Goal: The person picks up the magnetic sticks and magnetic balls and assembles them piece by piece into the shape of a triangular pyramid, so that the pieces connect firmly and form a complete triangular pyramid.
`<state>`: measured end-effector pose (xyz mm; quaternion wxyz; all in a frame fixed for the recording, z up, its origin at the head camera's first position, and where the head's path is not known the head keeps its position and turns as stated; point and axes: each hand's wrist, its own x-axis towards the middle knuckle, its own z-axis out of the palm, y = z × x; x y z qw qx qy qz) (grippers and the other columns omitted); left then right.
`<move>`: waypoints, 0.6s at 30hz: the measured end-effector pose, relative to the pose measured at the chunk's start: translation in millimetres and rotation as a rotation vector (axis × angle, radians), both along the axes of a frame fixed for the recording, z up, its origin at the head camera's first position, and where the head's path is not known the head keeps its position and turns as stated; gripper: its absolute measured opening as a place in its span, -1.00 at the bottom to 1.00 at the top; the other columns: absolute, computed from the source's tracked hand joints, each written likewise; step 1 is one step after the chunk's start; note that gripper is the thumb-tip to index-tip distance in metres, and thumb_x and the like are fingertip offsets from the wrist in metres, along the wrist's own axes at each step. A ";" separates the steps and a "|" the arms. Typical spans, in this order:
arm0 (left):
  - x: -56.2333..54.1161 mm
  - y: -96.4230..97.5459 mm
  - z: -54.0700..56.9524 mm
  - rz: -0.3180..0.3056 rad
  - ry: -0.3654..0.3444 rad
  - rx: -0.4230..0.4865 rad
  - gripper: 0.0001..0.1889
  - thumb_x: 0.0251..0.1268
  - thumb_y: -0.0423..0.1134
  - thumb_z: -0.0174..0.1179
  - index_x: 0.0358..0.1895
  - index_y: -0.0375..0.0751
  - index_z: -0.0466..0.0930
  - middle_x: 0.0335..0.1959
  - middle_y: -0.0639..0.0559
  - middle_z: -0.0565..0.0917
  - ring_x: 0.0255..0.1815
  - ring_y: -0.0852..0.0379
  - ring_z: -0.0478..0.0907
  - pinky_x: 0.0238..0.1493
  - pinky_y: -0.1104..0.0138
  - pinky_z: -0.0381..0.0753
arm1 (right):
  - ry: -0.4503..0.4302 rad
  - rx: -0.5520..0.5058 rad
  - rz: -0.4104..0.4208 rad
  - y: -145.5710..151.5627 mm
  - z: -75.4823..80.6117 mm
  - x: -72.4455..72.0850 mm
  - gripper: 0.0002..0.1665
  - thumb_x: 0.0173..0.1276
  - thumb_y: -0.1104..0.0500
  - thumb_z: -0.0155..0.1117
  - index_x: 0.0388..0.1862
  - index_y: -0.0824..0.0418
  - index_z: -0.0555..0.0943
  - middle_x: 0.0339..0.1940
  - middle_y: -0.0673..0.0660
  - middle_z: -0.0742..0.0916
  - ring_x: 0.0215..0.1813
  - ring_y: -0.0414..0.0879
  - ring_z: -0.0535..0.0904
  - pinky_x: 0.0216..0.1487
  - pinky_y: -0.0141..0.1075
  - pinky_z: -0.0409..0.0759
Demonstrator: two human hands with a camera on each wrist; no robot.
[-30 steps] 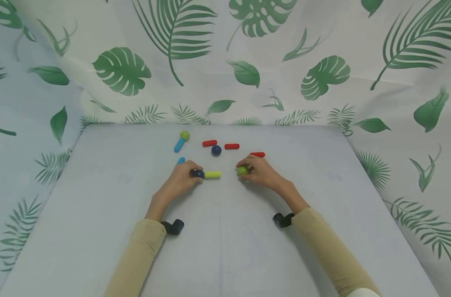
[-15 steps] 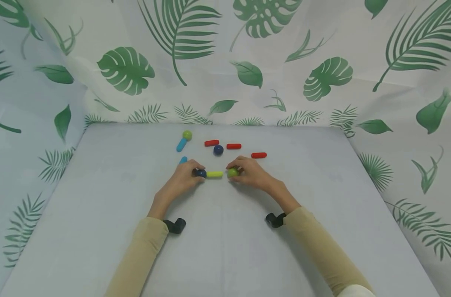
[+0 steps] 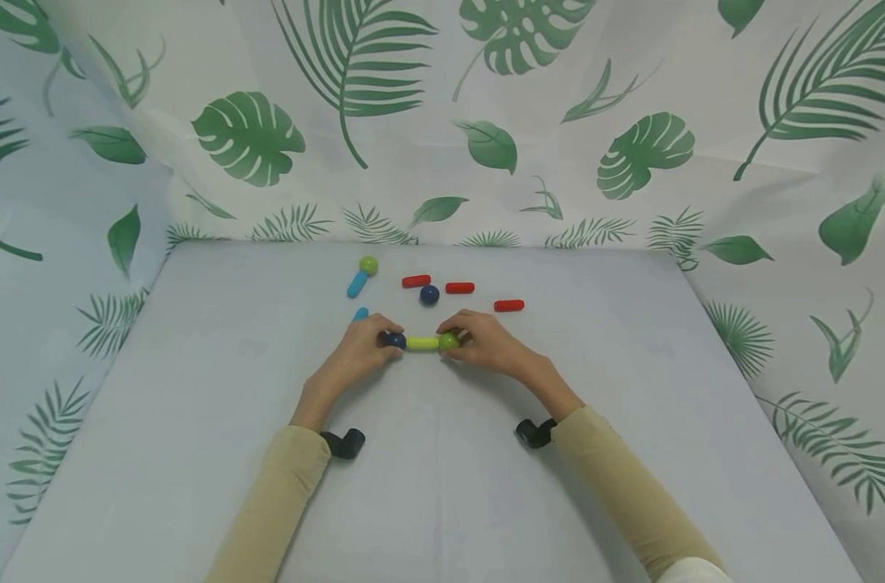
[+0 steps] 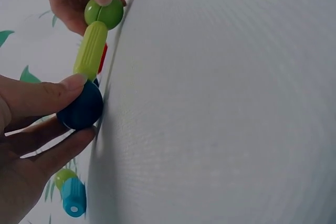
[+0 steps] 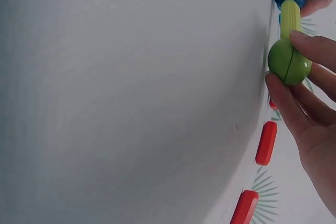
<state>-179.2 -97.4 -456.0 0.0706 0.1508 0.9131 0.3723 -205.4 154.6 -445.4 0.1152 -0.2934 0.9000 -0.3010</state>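
My left hand (image 3: pixel 356 352) pinches a dark blue ball (image 4: pixel 83 107) between thumb and fingers. A yellow-green ribbed rod (image 3: pixel 423 343) runs from that ball to a green ball (image 5: pixel 289 62). My right hand (image 3: pixel 489 343) grips the green ball, thumb on one side and fingers on the other. In both wrist views the rod's ends meet the two balls, so ball, rod and ball form one straight line, held low over the table. Part of the blue ball is hidden by the left fingers in the head view.
Behind the hands lie red rods (image 3: pixel 460 288) and another dark blue ball (image 3: pixel 429 295). A blue rod (image 3: pixel 357 284) joined to a green ball (image 3: pixel 368 265) rests at the back left. Another blue rod (image 3: pixel 360 314) is partly covered by the left hand. A leaf-patterned cloth stands behind the white table (image 3: pixel 194 340).
My right hand has moved left with the green ball, bringing it against the free end of the yellow-green rod. The left hand keeps its hold on the blue ball, nearly still.
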 end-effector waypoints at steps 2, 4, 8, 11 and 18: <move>0.0 -0.4 -0.3 0.005 0.000 0.002 -0.61 0.31 -0.34 0.40 0.19 -0.31 0.66 0.09 -0.17 0.69 0.07 -0.05 0.62 0.15 0.12 0.65 | -0.024 -0.009 -0.003 1.1 0.2 0.0 -0.57 0.32 0.26 0.49 0.16 0.25 0.68 0.05 0.13 0.75 0.06 -0.02 0.67 0.14 -0.23 0.72; 0.2 -1.0 -0.6 0.009 0.002 0.006 -0.61 0.31 -0.33 0.40 0.19 -0.30 0.67 0.09 -0.18 0.70 0.07 -0.06 0.63 0.16 0.12 0.65 | -0.046 -0.025 -0.003 2.4 0.7 0.4 -0.56 0.33 0.27 0.47 0.18 0.27 0.67 0.08 0.14 0.76 0.08 -0.01 0.68 0.16 -0.21 0.72; 0.8 -2.8 -0.8 0.021 0.002 0.017 -0.60 0.30 -0.30 0.41 0.19 -0.31 0.67 0.09 -0.19 0.71 0.08 -0.06 0.63 0.15 0.10 0.65 | -0.075 -0.054 0.006 5.2 1.8 2.1 -0.58 0.36 0.28 0.44 0.19 0.30 0.68 0.09 0.16 0.78 0.10 0.01 0.70 0.17 -0.19 0.72; 0.0 -4.1 -1.6 0.044 -0.003 0.012 -0.59 0.31 -0.28 0.42 0.18 -0.32 0.67 0.07 -0.19 0.72 0.06 -0.05 0.63 0.12 0.10 0.66 | -0.080 -0.068 0.024 6.1 2.4 3.7 -0.60 0.37 0.27 0.43 0.17 0.30 0.68 0.08 0.16 0.78 0.10 0.01 0.71 0.18 -0.19 0.71; -1.6 -6.4 -2.4 0.088 -0.031 0.019 -0.61 0.34 -0.26 0.39 0.18 -0.33 0.67 0.03 -0.20 0.72 0.05 -0.06 0.63 0.11 0.11 0.67 | -0.080 -0.071 0.066 2.8 2.0 9.2 -0.64 0.39 0.25 0.42 0.14 0.27 0.70 0.05 0.13 0.80 0.08 -0.03 0.72 0.16 -0.23 0.72</move>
